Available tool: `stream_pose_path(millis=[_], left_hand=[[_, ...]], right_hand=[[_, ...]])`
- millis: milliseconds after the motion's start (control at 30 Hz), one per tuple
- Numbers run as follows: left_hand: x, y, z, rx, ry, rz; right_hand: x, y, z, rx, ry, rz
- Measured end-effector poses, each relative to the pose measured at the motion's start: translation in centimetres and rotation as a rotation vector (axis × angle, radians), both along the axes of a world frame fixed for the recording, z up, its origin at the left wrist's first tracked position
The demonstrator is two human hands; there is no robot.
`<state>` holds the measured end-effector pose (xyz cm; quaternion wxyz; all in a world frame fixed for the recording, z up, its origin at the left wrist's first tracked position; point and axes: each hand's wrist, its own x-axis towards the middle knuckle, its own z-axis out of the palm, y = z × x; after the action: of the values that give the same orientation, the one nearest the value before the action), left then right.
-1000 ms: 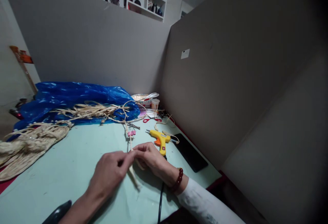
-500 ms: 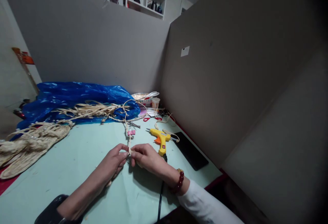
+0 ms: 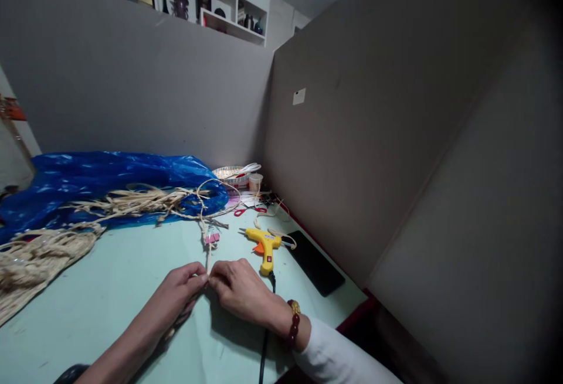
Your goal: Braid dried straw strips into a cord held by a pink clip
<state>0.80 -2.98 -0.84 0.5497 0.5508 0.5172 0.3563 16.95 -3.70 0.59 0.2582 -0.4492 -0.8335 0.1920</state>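
A pale straw-coloured cord runs down from a pink binder clip to my fingertips. My left hand pinches the cord's lower end between thumb and forefinger. Close against it, my right hand is closed on the same end from the other side, its fingertips partly hidden. Above the clip the cord continues up and loops over toward a blue plastic bag. A yellow glue gun with an orange trigger lies just right of my hands, its black cable passing under my right wrist.
The blue plastic bag lies at the back with a bundle of fibre strands. Woven straw pieces are on the left. Red-handled scissors, a small plastic cup and a black phone-like slab lie right of centre.
The view has shifted, so the whole scene sits lower and further left. Both hands stay together at the cord's end; my right hand's fingers are now more curled and turned over.
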Motion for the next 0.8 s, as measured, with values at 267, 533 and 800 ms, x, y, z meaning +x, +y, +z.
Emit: stream_pose_path(millis=[267, 533, 800], left_hand=[[-0.8, 1.5, -2.3, -0.16, -0.106, -0.067], [0.1, 0.6, -1.6, 0.062, 0.042, 0.09], [0.3, -0.5, 0.8, -0.272, -0.318, 0.053]], right_hand=[[0.3, 0.2, -0.5, 0.059, -0.07, 0.019], [-0.2, -0.4, -0.7, 0.303, -0.089, -0.193], [-0.3, -1.1, -1.2, 0.681, -0.245, 0.189]])
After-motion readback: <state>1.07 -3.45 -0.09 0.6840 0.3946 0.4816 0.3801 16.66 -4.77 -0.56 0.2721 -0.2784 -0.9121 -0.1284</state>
